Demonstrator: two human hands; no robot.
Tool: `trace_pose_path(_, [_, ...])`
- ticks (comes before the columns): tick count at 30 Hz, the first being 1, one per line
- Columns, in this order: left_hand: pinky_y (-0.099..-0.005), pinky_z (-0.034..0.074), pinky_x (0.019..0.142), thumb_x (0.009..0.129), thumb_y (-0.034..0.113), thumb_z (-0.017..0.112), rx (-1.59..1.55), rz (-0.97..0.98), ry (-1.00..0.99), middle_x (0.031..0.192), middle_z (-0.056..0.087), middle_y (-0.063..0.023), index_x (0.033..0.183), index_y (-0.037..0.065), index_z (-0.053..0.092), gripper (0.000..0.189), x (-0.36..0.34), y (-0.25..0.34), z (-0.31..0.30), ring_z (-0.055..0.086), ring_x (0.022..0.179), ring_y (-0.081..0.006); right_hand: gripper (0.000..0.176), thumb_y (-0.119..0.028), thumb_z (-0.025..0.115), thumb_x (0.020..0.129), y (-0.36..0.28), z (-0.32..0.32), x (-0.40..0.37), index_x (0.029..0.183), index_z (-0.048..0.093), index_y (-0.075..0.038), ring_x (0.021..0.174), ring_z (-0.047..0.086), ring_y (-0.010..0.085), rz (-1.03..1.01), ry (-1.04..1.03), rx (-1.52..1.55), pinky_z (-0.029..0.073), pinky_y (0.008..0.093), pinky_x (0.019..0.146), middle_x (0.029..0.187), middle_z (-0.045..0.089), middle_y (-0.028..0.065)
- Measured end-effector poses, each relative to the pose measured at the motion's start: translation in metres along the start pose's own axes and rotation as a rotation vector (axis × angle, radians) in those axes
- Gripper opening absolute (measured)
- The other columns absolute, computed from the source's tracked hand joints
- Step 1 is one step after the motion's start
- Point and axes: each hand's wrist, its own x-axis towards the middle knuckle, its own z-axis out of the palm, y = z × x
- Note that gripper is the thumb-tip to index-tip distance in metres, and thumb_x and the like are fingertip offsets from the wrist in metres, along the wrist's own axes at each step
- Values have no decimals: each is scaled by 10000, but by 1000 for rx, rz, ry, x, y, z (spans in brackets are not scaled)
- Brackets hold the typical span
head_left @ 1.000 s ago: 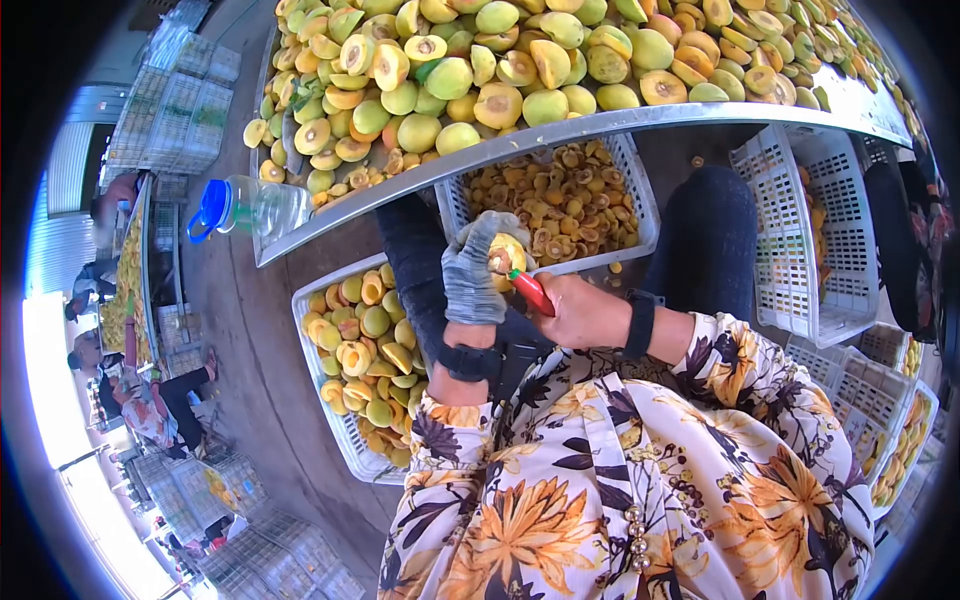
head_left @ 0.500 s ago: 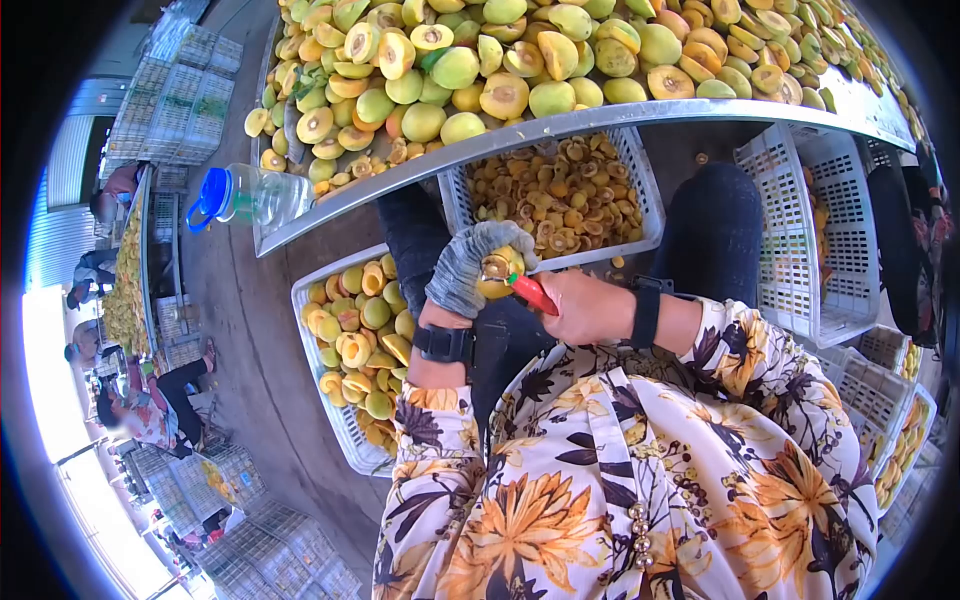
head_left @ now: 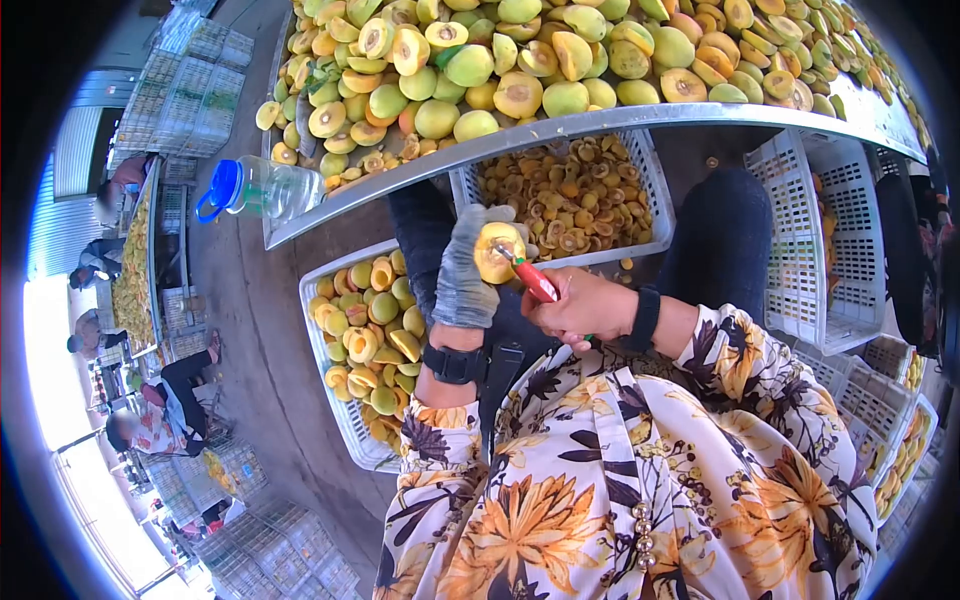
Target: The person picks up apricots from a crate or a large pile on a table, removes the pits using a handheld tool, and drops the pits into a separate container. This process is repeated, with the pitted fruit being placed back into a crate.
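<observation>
My left hand, in a grey glove, holds a yellow peach half with its cut face turned up toward me. My bare right hand grips a red-handled pitting knife, whose metal tip meets the middle of the cut face. Beyond both hands, a white crate under the table holds small brownish fruit pieces. Left of my gloved hand, another white crate is filled with hollowed peach halves. Peach halves are heaped on the metal-edged table ahead.
A clear bottle with a blue lid lies at the table's left corner. White crates stand to my right, with more fruit-filled ones behind. Several people sit at the far left near stacked crates.
The peach half has turned so its cut face shows more fully, and the gloved fingers have shifted around it. The knife now points more steeply into the face. The whole view has shifted slightly.
</observation>
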Motion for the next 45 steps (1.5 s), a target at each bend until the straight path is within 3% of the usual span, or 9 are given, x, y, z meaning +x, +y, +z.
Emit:
trace_pose_path(5, [-341, 516, 482, 786, 318, 631, -157, -148, 64, 765, 617, -118, 927, 15, 564, 341, -4, -1, 11, 613, 617, -244, 127, -45, 480, 773, 14, -2, 9, 899, 463, -48, 384, 469, 91, -338, 291, -686, 347, 248, 324, 495, 444, 7])
trace_pose_path(9, [-340, 512, 433, 796, 230, 631, -229, 62, 189, 762, 619, -109, 892, 18, 581, 238, -4, -17, 18, 609, 592, -231, 115, -51, 477, 772, 8, 1, 0, 883, 458, -31, 376, 484, 111, -335, 290, -680, 368, 261, 330, 503, 469, 27])
trace_pose_path(14, [-318, 523, 445, 807, 196, 614, -79, 273, 190, 787, 623, -116, 870, 15, 598, 193, -6, -13, 23, 619, 618, -211, 138, -47, 491, 756, 3, 15, -2, 883, 455, -5, 345, 465, 139, -60, 138, -157, 393, 278, 344, 509, 494, 81])
trace_pose_path(20, [-315, 512, 557, 809, 380, 552, 33, -163, -173, 841, 619, -144, 988, -1, 561, 421, -8, 6, -2, 609, 662, -218, 151, -47, 501, 735, 11, -8, 0, 882, 495, -12, 568, 571, 182, -331, 293, -859, 456, 292, 543, 661, 563, 103])
trace_pose_path(22, [-319, 513, 614, 810, 416, 543, 120, -170, -215, 879, 616, -145, 1023, -16, 546, 482, -20, 24, 11, 609, 706, -217, 158, -72, 523, 718, 3, -10, -3, 862, 521, -8, 655, 592, 279, -338, 270, -827, 451, 349, 598, 690, 577, 169])
trace_pose_path(28, [-341, 542, 516, 814, 294, 607, -81, 111, 26, 843, 623, -118, 945, -4, 584, 327, -12, -5, 15, 625, 689, -221, 158, -104, 525, 755, 2, -9, 3, 884, 530, -13, 574, 576, 212, -422, 224, -776, 453, 322, 546, 654, 571, 138])
trace_pose_path(31, [-332, 532, 472, 795, 235, 642, -146, 169, 141, 798, 629, -119, 892, -11, 603, 268, -8, -15, 22, 620, 621, -218, 124, -70, 502, 753, -6, -3, -3, 871, 507, -30, 522, 549, 143, -199, 234, -728, 446, 279, 489, 634, 548, 78])
trace_pose_path(40, [-278, 511, 469, 824, 349, 593, 142, 419, 255, 741, 629, -116, 853, -16, 614, 367, 0, -17, 22, 604, 581, -172, 67, -19, 472, 779, -1, 32, 0, 837, 439, -30, 388, 377, 62, -32, 120, 129, 327, 223, 308, 558, 420, 15])
trace_pose_path(45, [-296, 516, 506, 838, 498, 480, 3, 94, 94, 718, 620, -127, 876, -26, 602, 539, -4, 1, 15, 603, 583, -201, 69, -14, 466, 774, 0, 28, 0, 841, 449, -23, 372, 373, 68, -43, 110, 121, 328, 226, 312, 551, 422, 13])
